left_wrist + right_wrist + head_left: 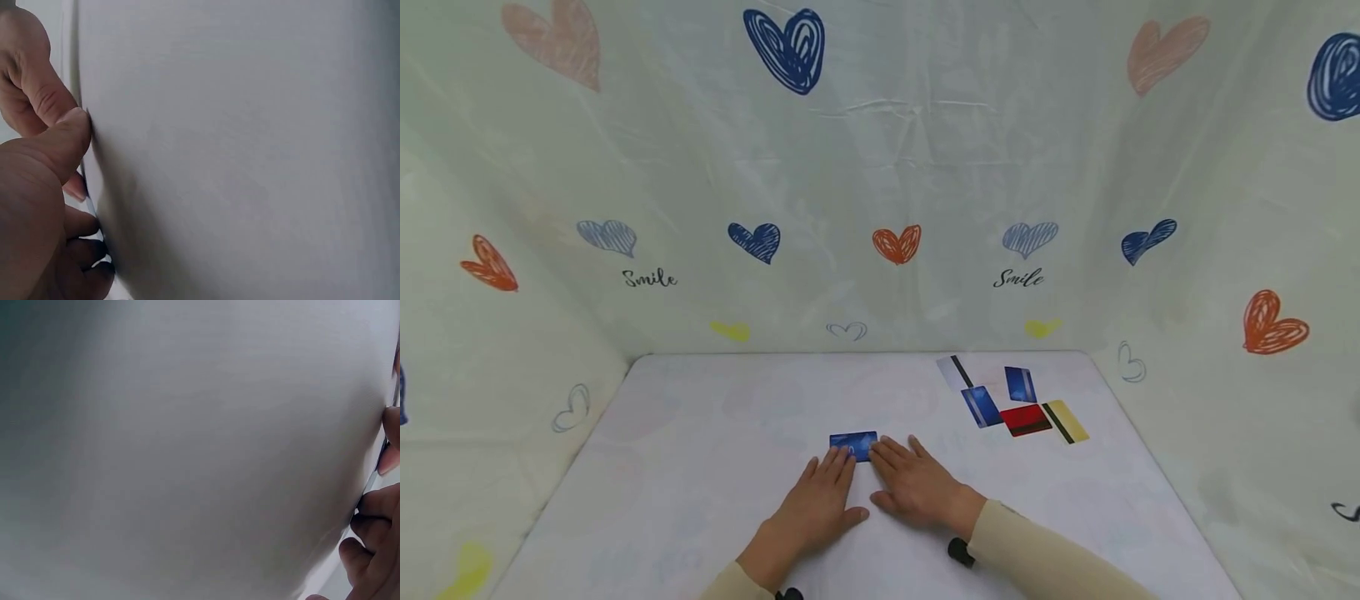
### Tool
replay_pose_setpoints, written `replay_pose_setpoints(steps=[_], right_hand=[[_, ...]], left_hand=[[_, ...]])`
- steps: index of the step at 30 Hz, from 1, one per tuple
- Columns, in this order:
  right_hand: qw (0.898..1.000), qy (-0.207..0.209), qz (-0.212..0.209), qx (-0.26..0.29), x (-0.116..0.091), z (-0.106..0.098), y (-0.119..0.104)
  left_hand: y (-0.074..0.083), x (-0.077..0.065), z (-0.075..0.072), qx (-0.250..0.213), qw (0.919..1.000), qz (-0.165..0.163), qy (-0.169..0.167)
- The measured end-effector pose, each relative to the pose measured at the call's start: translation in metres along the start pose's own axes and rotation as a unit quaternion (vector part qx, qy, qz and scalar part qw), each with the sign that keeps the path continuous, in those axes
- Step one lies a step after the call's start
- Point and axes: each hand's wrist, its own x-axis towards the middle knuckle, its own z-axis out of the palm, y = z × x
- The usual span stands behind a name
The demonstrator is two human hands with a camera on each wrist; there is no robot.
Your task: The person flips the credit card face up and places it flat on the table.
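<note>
A blue bank card (pixel 853 437) lies flat on the white table in the head view, long side across. My left hand (pixel 818 505) reaches in from the lower left, fingers extended, fingertips resting on the card's lower part and covering it. From the right, my right hand (pixel 917 483) lies palm down with fairly straight fingers, fingertips at the card's lower right edge. Both thumbs point inward, apart from each other. In the left wrist view, the left thumb (pixel 69 134) shows close over the white surface. The right wrist view catches the right hand's fingers (pixel 375 528) low at its right side.
Several cards lie to the right at the back: a white one (pixel 951 372), a blue one (pixel 981 407), another blue one (pixel 1020 384), a red one (pixel 1027 420) and a yellow one (pixel 1067 422). A heart-printed curtain (pixel 835 175) encloses the white table (pixel 700 433).
</note>
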Motion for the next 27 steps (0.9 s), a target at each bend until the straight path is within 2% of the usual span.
replay_pose_setpoints(steps=[4, 12, 20, 27], right_hand=[[1.0, -0.001, -0.006, -0.009, 0.008, -0.003, -0.007], [0.999, -0.015, -0.01, -0.028, 0.038, -0.009, -0.02], [0.999, -0.02, -0.003, -0.042, 0.066, -0.014, -0.03], [0.999, -0.031, -0.014, -0.042, 0.085, -0.017, -0.042]], left_hand=[[-0.007, -0.001, -0.002, 0.001, 0.9999, -0.012, 0.002], [-0.031, -0.003, -0.01, -0.004, 0.9986, -0.053, -0.002], [-0.059, -0.003, -0.014, -0.009, 0.9987, -0.049, 0.006], [-0.081, -0.011, -0.021, -0.013, 0.9986, -0.052, 0.003]])
